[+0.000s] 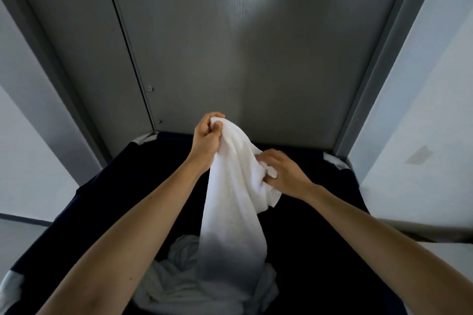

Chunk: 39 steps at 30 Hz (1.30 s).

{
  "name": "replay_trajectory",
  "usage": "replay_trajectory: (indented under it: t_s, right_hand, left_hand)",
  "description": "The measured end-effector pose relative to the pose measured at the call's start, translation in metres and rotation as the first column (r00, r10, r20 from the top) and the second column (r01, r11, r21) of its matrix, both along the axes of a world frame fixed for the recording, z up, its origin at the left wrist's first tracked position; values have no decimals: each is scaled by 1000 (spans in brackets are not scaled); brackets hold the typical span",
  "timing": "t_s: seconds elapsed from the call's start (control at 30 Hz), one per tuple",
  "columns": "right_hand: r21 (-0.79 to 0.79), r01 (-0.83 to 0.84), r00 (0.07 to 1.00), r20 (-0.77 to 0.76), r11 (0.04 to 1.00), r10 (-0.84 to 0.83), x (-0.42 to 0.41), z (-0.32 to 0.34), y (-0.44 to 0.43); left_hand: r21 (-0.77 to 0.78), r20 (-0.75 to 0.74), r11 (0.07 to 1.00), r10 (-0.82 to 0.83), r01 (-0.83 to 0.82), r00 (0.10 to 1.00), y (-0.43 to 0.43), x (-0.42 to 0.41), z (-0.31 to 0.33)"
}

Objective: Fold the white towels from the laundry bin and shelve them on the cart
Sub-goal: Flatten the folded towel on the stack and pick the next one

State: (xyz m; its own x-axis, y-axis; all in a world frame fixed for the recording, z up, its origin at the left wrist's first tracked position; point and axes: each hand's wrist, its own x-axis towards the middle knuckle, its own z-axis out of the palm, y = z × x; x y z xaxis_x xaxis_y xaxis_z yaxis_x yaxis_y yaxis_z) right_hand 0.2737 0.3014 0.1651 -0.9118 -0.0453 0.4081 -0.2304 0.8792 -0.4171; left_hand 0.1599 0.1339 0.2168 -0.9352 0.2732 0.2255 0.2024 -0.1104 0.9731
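A white towel (231, 186) hangs lengthwise above the dark laundry bin (102, 186). My left hand (206, 135) grips its top end in a fist, raised over the bin's far side. My right hand (284, 171) pinches a side edge of the same towel a little lower and to the right. The towel's lower end drops into the bin, onto a heap of crumpled white towels (174, 281) at the bottom. The cart is out of view.
A grey metal panel (230, 46) rises right behind the bin, framed by grey posts. Pale walls (422, 110) stand on both sides. The bin has silvery corner patches (335, 161) on its rim.
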Motion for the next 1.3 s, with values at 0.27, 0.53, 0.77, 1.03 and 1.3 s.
replay_trajectory:
  t_s: [0.27,0.53,0.77,1.03,1.3]
  right_hand:
    - [516,26,841,451,856,-297,-2,-21,-3]
    - [625,71,768,463,777,-442,-7,7,36]
    - [586,-19,738,555,810,-384,6,6,49]
    - [740,-495,868,407,455,283,13,-14,37]
    - [620,-634,746,647,462,156,17,-26,34]
  left_hand:
    - [55,-4,998,-24,24,1000,-9,2,8]
    - [83,107,975,197,-207,974,-33,-26,-11]
    - [98,139,958,256,-271,957,-44,-45,-13]
    - [-37,172,946,323,-322,931,-59,-56,-36]
    - [-178,150,936,332,-305,931,-69,-55,-61]
